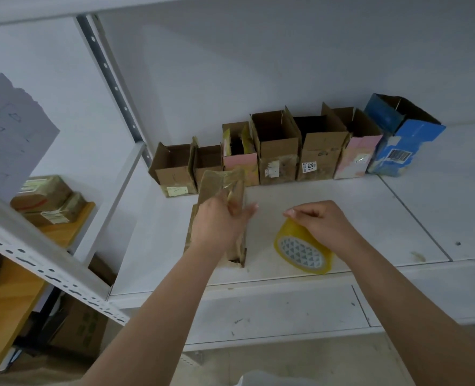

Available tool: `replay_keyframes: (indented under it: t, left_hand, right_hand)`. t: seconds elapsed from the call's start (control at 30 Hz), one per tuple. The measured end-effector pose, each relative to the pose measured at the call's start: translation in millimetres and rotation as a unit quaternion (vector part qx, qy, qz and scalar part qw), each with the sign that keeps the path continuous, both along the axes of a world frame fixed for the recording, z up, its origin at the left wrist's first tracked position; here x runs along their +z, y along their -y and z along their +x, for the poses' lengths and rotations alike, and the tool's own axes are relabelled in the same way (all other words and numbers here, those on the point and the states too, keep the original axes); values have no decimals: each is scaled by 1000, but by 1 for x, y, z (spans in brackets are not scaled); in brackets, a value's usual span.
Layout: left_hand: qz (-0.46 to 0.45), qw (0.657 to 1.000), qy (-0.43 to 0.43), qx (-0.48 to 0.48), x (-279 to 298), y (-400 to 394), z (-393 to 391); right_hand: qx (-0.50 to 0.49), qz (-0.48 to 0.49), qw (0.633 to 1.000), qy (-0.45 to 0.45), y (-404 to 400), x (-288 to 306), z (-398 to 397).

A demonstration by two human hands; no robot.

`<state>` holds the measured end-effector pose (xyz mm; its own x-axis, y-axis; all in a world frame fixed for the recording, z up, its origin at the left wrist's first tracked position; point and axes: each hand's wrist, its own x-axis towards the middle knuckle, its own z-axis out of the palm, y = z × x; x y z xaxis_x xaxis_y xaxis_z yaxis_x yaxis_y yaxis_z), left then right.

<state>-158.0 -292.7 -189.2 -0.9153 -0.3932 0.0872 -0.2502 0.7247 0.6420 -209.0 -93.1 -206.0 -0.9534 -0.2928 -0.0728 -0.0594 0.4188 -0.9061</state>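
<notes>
While left hand (221, 222) grips worn cardboard box (216, 185) lying on shelf (370, 213), I see right hand (324, 222) pinching top of yellow tape roll (300, 253) beside it. Risk: roll, tilted near shelf front, slips off if jerked.

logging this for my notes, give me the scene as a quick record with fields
place: white metal shelf
left hand: grips a taped brown box lying on the shelf
right hand: pinches at the top edge of a yellow tape roll
roll pose: on edge, tilted, right of the box, not touching it
back row: seven open boxes along the wall, the rightmost blue
</notes>
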Motion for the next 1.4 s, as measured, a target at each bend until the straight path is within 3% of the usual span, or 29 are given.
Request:
replay_keyframes:
  t: [0.07, 0.17, 0.3, 0.37, 0.43, 0.63, 0.77, 0.83, 0.93, 1.03, 1.1, 1.17, 1.23, 1.3, 1.33, 1.4]
  left_hand:
    - [74, 995, -39, -50, 6, -19, 3]
    - [125, 987, -3, -97, 4, -43, 1]
    - [219, 974, -21, -48, -1, -54, 0]
    - [331, 943, -18, -15, -2, -69, 5]
    - [371, 928, -28, 5, -2, -79, 9]
    - [226, 973, -10, -40, 4, -44, 20]
    - [221, 964, -126, 75, 12, 20, 31]
    - [161, 969, -131, 133, 2, 58, 35]
    - [20, 981, 7, 193, -42, 101, 45]
    - [-2, 970, 157, 187, -84, 118, 57]
    - [-30, 966, 193, 167, -96, 119, 62]
    - [-19, 983, 100, 154, -89, 116, 62]
    - [35, 989, -79, 117, -67, 110, 56]
    - [48, 977, -207, 5, -38, 98, 46]
    - [42, 970, -230, -65, -29, 93, 40]
    - [13, 966, -193, -172, -26, 87, 32]
  right_hand:
    - [9, -24, 1000, -14, 3, 6, 3]
    - [13, -30, 998, -45, 5, 10, 3]
    - [-28, 63, 987, -143, 5, 1, 3]
    - [-71, 121, 965, -223, 9, -4, 5]
    - [-85, 135, 946, -282, 13, -8, 5]
    - [-104, 271, 898, -331, 10, -34, -1]
    - [-82, 305, 890, -329, 3, -54, 1]
    - [-59, 326, 894, -303, 6, -64, 3]
    - [-32, 375, 905, -199, 16, -74, 8]
    - [-39, 394, 904, -159, 23, -70, 5]
    - [-60, 392, 900, -183, 30, -57, 3]
    - [-62, 315, 912, -255, 43, -40, 6]
    - [-22, 218, 916, -337, 63, -23, 12]
    - [43, 151, 921, -358, 84, -14, 18]
    - [78, 132, 929, -335, 94, -13, 21]
    - [132, 119, 942, -284, 106, -18, 26]
